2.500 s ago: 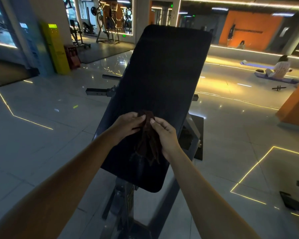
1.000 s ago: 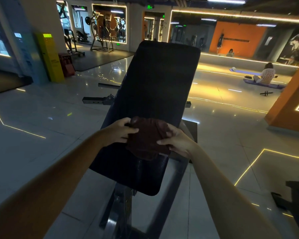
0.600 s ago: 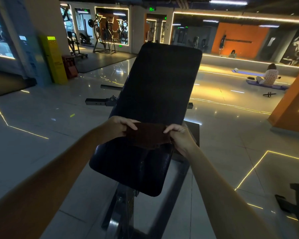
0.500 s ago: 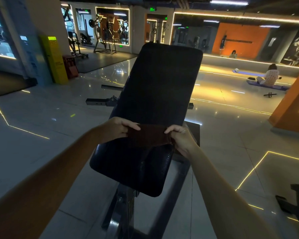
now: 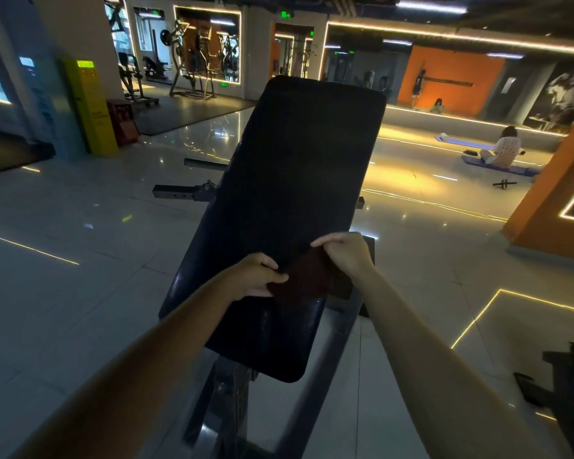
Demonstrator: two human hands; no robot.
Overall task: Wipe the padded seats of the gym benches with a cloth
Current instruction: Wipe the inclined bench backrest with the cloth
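A: Head view: we are holding the cloth [image 5: 307, 280] over the near right edge of the padded seat [image 5: 295, 177], with left hand [image 5: 255, 276] and right hand [image 5: 344, 256] fingers clamped on its ends.
B: We are likely risking missed patches, since the folded strip is covering so little.

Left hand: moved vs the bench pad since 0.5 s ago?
Yes. The left hand has shifted in from the bench pad's left edge toward its middle and near end, so the cloth it pinches now lies slanted.
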